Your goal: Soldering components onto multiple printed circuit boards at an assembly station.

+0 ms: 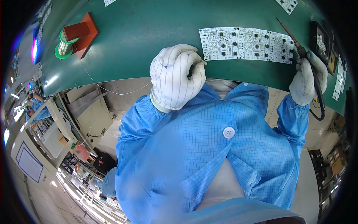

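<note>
My left hand (177,76), in a white glove with thin stripes, pinches solder wire (121,93) between thumb and forefinger. The wire's tip pokes out by the lower left corner of a white circuit board panel (246,44) with small black parts. From the hand the wire runs loosely left to a spool (65,47) with green flanges on a red-brown stand (88,35). My right hand (309,76), also gloved, holds a soldering iron (300,49) right of the panel. Its tip points up and left, above the panel's right end and apart from it.
The green bench top (149,26) curves across the upper view. At the right, a dark box (320,41) holds small pale pieces, and another white board strip (338,80) lies near the edge. More board corners (287,5) show at the far edge. Behind me at left, a person in blue (109,183) is partly visible.
</note>
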